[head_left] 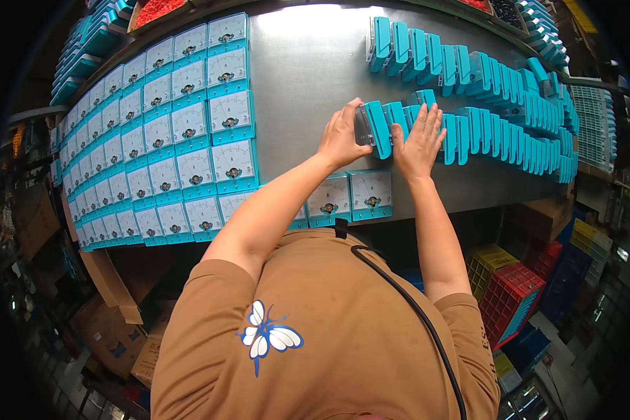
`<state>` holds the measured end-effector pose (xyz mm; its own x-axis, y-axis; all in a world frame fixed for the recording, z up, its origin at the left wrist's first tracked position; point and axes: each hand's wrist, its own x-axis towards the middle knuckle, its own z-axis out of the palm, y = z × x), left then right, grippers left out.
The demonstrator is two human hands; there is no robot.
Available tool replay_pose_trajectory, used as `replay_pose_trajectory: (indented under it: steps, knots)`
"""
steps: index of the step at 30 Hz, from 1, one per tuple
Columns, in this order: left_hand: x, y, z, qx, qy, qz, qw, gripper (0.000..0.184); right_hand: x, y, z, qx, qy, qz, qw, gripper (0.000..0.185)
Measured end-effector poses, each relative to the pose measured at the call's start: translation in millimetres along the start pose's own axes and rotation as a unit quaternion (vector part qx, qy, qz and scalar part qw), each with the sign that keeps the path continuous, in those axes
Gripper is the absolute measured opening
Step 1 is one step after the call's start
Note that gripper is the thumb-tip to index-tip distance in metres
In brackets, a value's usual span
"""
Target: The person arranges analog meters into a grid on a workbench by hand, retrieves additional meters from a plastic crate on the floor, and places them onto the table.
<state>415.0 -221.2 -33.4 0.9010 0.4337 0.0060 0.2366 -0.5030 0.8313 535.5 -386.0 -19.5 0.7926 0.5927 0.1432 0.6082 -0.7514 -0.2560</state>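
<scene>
Both my hands are over the steel tabletop (294,77), at the near end of the front row of blue meters (479,131) standing on edge. My left hand (343,136) is curved round the first blue meter (379,129) of that row, fingers at its far end and thumb at its near end, on the clear-cover side; I can't tell how firmly it squeezes. My right hand (418,143) is spread, four fingers stretched out close together and the thumb apart, just behind that meter and over the next ones; the fingers hide part of them, so I can't tell which it touches. There are two rows of standing meters, the back row (448,64) and this front one, both packed too tight at the far right to count. On my left, face-up meters (189,122) lie in five rows, each dial with one dark round patch near its bottom edge. Two more dials (371,190) show whole between my forearms, and one beside them is partly covered by my left arm.
</scene>
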Motion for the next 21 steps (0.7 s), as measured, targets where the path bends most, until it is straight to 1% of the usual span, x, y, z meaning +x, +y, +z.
replay_pose_trajectory:
  steps: [2, 3, 6, 7, 10, 14, 15, 16, 17, 18, 20, 21]
  knots:
    - [3, 4, -5, 0.001, -0.006, -0.028, 1.000, 0.089, 1, 7, -7, 0.062, -0.014, -0.009, 0.998, 0.094]
    - [-4, 8, -22, 0.061, 0.028, -0.022, 0.998, 0.089, 0, 6, -12, 0.060, -0.022, -0.011, 0.998, 0.104]
    - [-23, 0, -91, 0.259, -0.010, 0.000, 0.966, 0.087, -6, -21, -30, -0.113, -0.067, 0.014, 0.991, 0.112]
    - [-30, 1, -112, 0.310, -0.064, -0.030, 0.948, 0.086, -5, -25, -27, -0.125, -0.040, 0.014, 0.991, 0.111]
    - [-57, -13, -135, 0.381, -0.176, -0.057, 0.906, 0.087, 2, -32, -25, -0.062, -0.063, -0.041, 0.995, 0.107]
    - [-67, -31, -126, 0.354, -0.127, -0.043, 0.925, 0.089, 7, -49, -23, 0.081, -0.009, -0.071, 0.994, 0.099]
    - [-66, -33, -123, 0.353, -0.122, -0.047, 0.926, 0.090, 7, -56, -24, 0.146, -0.012, -0.043, 0.988, 0.085]
    - [-68, -34, -120, 0.352, -0.118, -0.052, 0.927, 0.091, 1, -66, -24, 0.279, -0.071, 0.019, 0.958, 0.079]
    - [-69, -34, -119, 0.347, -0.119, -0.057, 0.928, 0.091, -5, -76, -22, 0.404, -0.128, 0.084, 0.902, 0.074]
    - [-68, -35, -119, 0.345, -0.119, -0.060, 0.929, 0.091, -8, -85, -20, 0.519, -0.180, 0.147, 0.823, 0.069]
    - [-66, -35, -120, 0.347, -0.129, -0.065, 0.927, 0.093, -25, -83, 18, 0.491, -0.247, 0.163, 0.819, 0.058]
    - [-64, -34, -121, 0.352, -0.139, -0.068, 0.923, 0.095, -26, -83, 18, 0.481, -0.290, 0.179, 0.808, 0.060]
